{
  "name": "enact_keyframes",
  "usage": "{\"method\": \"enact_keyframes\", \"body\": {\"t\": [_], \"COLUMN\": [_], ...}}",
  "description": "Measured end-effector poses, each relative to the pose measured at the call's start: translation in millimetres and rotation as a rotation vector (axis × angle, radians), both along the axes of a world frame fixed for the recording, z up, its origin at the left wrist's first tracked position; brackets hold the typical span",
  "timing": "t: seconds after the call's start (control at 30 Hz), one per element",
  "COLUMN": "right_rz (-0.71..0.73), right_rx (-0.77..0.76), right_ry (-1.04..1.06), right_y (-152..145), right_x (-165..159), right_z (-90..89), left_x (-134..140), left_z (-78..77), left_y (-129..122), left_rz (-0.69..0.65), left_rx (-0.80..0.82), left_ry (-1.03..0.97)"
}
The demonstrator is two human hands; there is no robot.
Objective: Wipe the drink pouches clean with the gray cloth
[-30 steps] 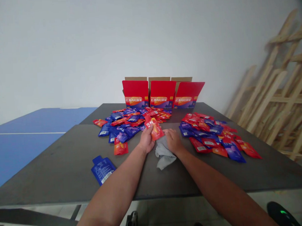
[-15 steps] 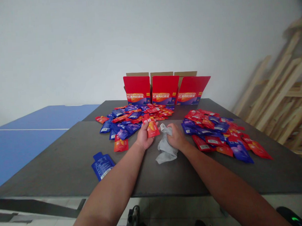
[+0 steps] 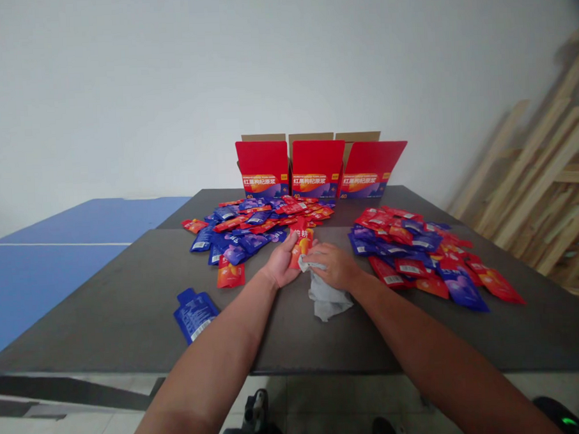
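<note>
In the head view, the left hand (image 3: 280,263) grips an upright red pouch (image 3: 301,245) over the worktop (image 3: 130,307), just in front of a pile of red and blue pouches (image 3: 254,228). The right hand (image 3: 338,266) clutches a crumpled grey cloth (image 3: 327,298) at the red pouch's lower end. Three open red cartons (image 3: 318,159) stand behind.

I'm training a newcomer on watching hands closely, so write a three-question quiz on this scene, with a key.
1. Multiple choice: what does the right hand hold?
A) a shiny blue plastic pouch
B) a crumpled grey cloth
C) a brown cardboard flap

2. True or false: the left hand holds a flat red-orange plastic pouch.

3. Fill in the number: ___ open red-and-purple cardboard boxes stand in a row at the far end of the dark grey table.

Key: 1. B; 2. True; 3. Three.
</note>
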State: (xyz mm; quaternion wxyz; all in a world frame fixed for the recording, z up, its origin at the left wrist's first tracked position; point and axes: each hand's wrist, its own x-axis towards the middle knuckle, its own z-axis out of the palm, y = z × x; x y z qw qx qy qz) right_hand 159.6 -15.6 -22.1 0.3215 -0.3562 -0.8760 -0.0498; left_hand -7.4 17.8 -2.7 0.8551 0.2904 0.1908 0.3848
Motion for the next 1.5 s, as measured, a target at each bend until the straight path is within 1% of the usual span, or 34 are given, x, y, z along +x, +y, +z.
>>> {"method": "enact_keyframes", "body": {"t": [0.07, 0.17, 0.33, 0.47, 0.63, 0.77, 0.87, 0.93, 0.97, 1.13, 1.23, 1.3, 1.37, 1.43, 1.5], "right_rz": [-0.061, -0.191, -0.373, -0.475, -0.566, -0.67, -0.721, -0.676, -0.623, -0.201, -0.065, -0.026, -0.03, -0.087, -0.172], "right_rx": [-0.007, -0.008, -0.033, -0.043, -0.058, -0.074, -0.027, 0.006, 0.013, 0.008, 0.025, 0.034, 0.044, 0.055, 0.052], "right_ry": [0.036, 0.099, 0.26, 0.339, 0.415, 0.482, 0.522, 0.514, 0.489, 0.219, 0.052, -0.041, -0.087, -0.071, -0.011], "right_y": [1.2, 2.4, 3.2, 3.8, 6.6, 9.1, 6.7, 2.4, -0.4, -14.2, -18.7, -19.7, -19.4, -18.4, -17.0], "right_x": [2.3, 4.5, 4.4, 3.8, 7.4, 13.1, 14.0, 11.7, 9.6, -3.7, -11.0, -14.6, -17.0, -17.9, -17.7], "right_z": [-0.4, -1.0, -1.9, -0.6, 4.2, 8.0, 12.0, 14.0, 14.3, 9.2, 6.9, 6.7, 6.5, 5.7, 4.6], "left_x": [1.2, 2.1, 2.7, 2.9, 1.6, 0.0, -0.6, -1.1, -1.4, -4.9, -7.2, -7.7, -7.1, -5.5, -3.7], "left_z": [-0.8, -2.1, -2.9, -4.4, -5.3, -6.0, -6.5, -6.3, -6.1, -4.7, -3.4, -2.2, -0.7, 0.4, 0.4], "left_y": [-1.7, -3.2, -4.6, -6.1, -9.7, -9.1, -3.9, 0.7, 2.9, 8.8, 7.8, 5.8, 3.0, -0.4, -3.6], "left_rz": [-0.015, -0.043, -0.07, -0.093, -0.117, -0.172, -0.135, -0.11, -0.104, -0.039, -0.065, -0.102, -0.135, -0.168, -0.201], "left_rx": [0.018, 0.029, 0.029, 0.068, 0.101, 0.079, 0.021, -0.035, -0.059, -0.07, -0.079, -0.084, -0.083, -0.08, -0.076], "left_ry": [0.005, 0.001, 0.023, 0.059, 0.12, 0.142, 0.096, 0.069, 0.059, -0.025, -0.025, -0.023, -0.024, -0.02, -0.003]}}
